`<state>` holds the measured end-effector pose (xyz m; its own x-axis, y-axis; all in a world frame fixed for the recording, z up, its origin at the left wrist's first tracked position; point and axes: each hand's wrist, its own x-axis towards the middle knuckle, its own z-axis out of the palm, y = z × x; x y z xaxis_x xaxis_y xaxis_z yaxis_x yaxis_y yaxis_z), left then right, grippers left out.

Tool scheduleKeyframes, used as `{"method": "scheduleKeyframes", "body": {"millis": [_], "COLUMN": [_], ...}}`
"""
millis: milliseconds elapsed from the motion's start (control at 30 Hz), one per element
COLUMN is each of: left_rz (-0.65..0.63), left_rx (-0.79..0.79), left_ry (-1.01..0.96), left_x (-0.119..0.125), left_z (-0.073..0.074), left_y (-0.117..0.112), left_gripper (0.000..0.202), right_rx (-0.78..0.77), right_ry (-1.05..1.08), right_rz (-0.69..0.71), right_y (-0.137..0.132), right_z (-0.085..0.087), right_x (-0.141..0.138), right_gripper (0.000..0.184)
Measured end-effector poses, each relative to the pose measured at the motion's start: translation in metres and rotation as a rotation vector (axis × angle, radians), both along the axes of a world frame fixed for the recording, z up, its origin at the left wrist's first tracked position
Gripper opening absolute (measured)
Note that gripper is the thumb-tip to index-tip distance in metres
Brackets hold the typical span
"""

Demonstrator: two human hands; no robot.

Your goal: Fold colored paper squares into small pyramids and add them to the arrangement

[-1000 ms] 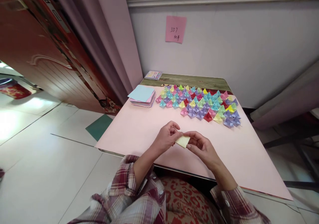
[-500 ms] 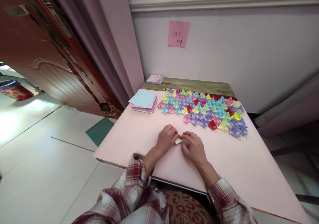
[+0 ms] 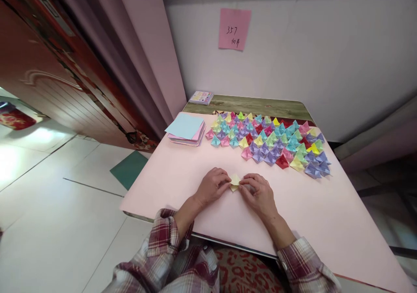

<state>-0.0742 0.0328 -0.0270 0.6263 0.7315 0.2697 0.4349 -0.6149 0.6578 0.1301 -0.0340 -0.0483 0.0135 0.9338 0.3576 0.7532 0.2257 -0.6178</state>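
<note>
Left hand [image 3: 213,184]: thumb and fingers pinch the left side of the yellow paper [image 3: 235,180]; they cover that edge.
Right hand [image 3: 259,193]: pinches the opposite side, likewise covering it.
Plaid sleeves [image 3: 304,260]: two, both cut off at the bottom of the view.
Red bucket [image 3: 16,118]: one, cut off by the left edge.
Folded pieces [image 3: 269,141]: several dozen in many colours, too crowded to count exactly; the back rows overlap.
Paper stack [image 3: 185,130]: one, light blue sheet on top; number of sheets unclear.
Pink note [image 3: 234,30]: one, on the wall, reading "357" over smaller handwriting.
Green sheet [image 3: 129,170]: one, on the floor.
Yellow paper: one, pale, small, folded, with a pointed far flap and a dark crease across; between the hands, near the front of the pink tabletop [image 3: 176,175]; whether it touches is unclear.
</note>
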Motion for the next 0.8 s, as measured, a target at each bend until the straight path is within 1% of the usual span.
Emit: {"method": "scheduleKeyframes", "body": {"millis": [167,400,500,567,600,633,700,800], "left_rz": [0.059,0.168,0.210,0.248,0.264,0.273,0.274,0.266], "left_rx": [-0.025,-0.054,-0.092,-0.137,-0.168,-0.204,-0.273,-0.330], "left_ry": [0.012,0.181,0.245,0.263,0.281,0.309,0.386,0.481], "left_x": [0.006,0.019,0.023,0.025,0.026,0.027,0.029,0.033], "left_z": [0.001,0.012,0.017,0.021,0.024,0.026,0.032,0.041], "left_y": [0.002,0.002,0.002,0.002,0.003,0.004,0.009,0.017], "left_gripper": [0.011,0.010,0.009,0.004,0.003,0.007,0.013,0.012], "right_rx": [-0.016,-0.086,-0.161,-0.224,-0.253,-0.277,-0.334,-0.483], "right_ry": [-0.036,-0.106,-0.106,-0.106,-0.110,-0.117,-0.141,-0.209], "right_rz": [-0.039,-0.141,-0.172,-0.189,-0.202,-0.216,-0.238,-0.241], "right_y": [0.001,0.006,0.009,0.012,0.014,0.015,0.019,0.025], "right_z": [0.004,0.010,0.016,0.021,0.024,0.027,0.033,0.045], "right_x": [-0.003,-0.011,-0.014,-0.015,-0.016,-0.016,-0.018,-0.023], "right_gripper": [0.018,0.024,0.024,0.024,0.022,0.020,0.017,0.014]}}
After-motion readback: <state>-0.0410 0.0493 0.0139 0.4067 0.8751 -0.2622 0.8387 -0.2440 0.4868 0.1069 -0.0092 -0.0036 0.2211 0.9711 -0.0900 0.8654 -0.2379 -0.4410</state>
